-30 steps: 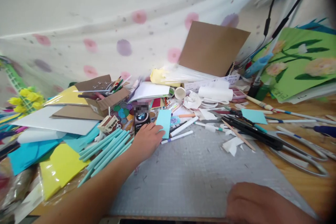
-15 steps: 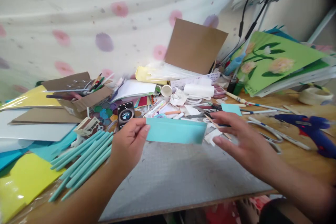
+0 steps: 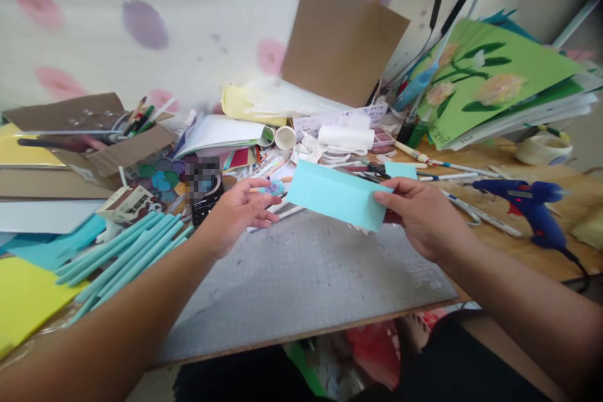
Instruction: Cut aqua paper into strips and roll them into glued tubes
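A light-blue rectangle of paper [image 3: 332, 193] hangs above the grey cutting mat [image 3: 301, 289], tilted down to the right. My right hand [image 3: 417, 210] pinches its right end between thumb and fingers. Off the paper's left end, my left hand [image 3: 242, 210] is open with its fingers apart and holds nothing. Several rolled light-blue paper tubes [image 3: 127, 254] lie beside my left forearm. Behind the left hand stands a dark object [image 3: 205, 188], partly blurred out.
A blue glue gun [image 3: 530, 201] lies at the right with its cord. Pens, paper scraps and a white paper roll [image 3: 346, 137] crowd the back. At the left are a cardboard box [image 3: 113, 154] and a yellow sheet [image 3: 32, 301]. A brown cardboard sheet [image 3: 343, 41] leans behind.
The paper has passed from my left hand to my right. My left hand has let go and opened; my right hand has closed on the right end. The view has shifted downward.
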`<state>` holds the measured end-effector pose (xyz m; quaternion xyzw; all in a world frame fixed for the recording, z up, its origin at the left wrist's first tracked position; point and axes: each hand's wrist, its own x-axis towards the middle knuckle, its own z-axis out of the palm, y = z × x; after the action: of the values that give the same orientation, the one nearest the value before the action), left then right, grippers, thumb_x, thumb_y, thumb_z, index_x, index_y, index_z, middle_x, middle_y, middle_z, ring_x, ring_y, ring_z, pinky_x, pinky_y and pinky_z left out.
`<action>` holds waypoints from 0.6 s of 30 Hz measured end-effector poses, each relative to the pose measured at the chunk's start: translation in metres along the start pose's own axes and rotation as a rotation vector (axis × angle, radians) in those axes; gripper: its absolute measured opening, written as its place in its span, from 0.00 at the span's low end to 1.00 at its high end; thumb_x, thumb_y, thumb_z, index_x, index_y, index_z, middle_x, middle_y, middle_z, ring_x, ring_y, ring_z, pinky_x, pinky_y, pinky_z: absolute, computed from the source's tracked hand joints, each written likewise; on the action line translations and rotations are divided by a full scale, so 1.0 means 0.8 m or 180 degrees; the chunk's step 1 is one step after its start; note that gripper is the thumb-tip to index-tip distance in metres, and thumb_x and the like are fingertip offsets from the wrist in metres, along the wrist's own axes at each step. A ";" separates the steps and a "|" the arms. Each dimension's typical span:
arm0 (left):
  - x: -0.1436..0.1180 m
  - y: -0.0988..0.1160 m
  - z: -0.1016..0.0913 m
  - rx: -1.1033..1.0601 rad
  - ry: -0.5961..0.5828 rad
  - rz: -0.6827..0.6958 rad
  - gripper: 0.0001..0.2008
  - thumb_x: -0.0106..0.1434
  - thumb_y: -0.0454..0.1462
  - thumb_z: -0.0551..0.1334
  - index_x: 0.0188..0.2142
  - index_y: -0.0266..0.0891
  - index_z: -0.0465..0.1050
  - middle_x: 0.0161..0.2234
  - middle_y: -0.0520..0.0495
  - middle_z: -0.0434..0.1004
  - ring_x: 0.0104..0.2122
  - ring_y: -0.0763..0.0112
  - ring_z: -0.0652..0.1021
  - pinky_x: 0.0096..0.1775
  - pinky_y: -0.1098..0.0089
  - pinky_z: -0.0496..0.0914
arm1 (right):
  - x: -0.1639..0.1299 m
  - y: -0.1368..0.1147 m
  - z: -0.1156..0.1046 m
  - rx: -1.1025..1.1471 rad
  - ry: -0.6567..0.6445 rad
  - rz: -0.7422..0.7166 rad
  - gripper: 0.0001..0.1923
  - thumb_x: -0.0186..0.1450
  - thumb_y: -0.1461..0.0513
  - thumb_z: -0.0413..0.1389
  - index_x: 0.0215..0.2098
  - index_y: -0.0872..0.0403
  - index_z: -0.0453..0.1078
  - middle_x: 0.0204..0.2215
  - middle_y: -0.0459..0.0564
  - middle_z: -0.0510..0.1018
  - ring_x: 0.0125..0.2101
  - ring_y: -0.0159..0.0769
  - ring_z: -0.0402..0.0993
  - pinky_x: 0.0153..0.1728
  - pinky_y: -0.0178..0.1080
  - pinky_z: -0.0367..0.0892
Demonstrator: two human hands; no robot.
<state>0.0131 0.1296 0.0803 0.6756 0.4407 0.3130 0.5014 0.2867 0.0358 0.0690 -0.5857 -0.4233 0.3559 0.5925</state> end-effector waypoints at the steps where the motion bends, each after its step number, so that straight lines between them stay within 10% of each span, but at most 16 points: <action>1: 0.002 0.004 0.004 0.0025 -0.0167 -0.0009 0.25 0.57 0.47 0.66 0.50 0.38 0.65 0.38 0.44 0.79 0.31 0.64 0.81 0.31 0.65 0.75 | 0.000 0.000 0.001 0.0041 -0.0026 0.0073 0.15 0.50 0.52 0.67 0.25 0.52 0.72 0.20 0.43 0.73 0.20 0.31 0.69 0.22 0.37 0.69; 7: 0.014 -0.001 0.025 0.0485 -0.0325 0.0213 0.16 0.55 0.40 0.65 0.43 0.38 0.70 0.33 0.49 0.78 0.30 0.69 0.78 0.28 0.71 0.71 | -0.002 0.001 0.005 0.0406 -0.0038 0.0336 0.14 0.47 0.54 0.69 0.24 0.51 0.72 0.22 0.42 0.74 0.23 0.32 0.70 0.25 0.37 0.69; 12: 0.033 -0.023 -0.016 0.1353 0.0510 0.0399 0.18 0.62 0.40 0.63 0.50 0.37 0.67 0.34 0.49 0.75 0.30 0.67 0.76 0.35 0.63 0.72 | -0.006 0.012 -0.011 0.0498 0.0217 0.0148 0.14 0.49 0.54 0.70 0.28 0.49 0.73 0.22 0.39 0.73 0.24 0.29 0.67 0.26 0.33 0.64; 18: 0.015 -0.009 -0.037 0.2438 0.1216 0.1205 0.18 0.66 0.43 0.58 0.50 0.35 0.71 0.51 0.37 0.69 0.56 0.48 0.64 0.59 0.46 0.54 | -0.020 0.024 -0.022 0.0247 0.0239 0.0299 0.15 0.50 0.55 0.70 0.32 0.50 0.74 0.22 0.40 0.73 0.24 0.28 0.66 0.23 0.32 0.61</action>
<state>-0.0099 0.1532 0.0823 0.8108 0.4779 0.3325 0.0599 0.2983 0.0151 0.0494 -0.5944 -0.3587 0.3773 0.6129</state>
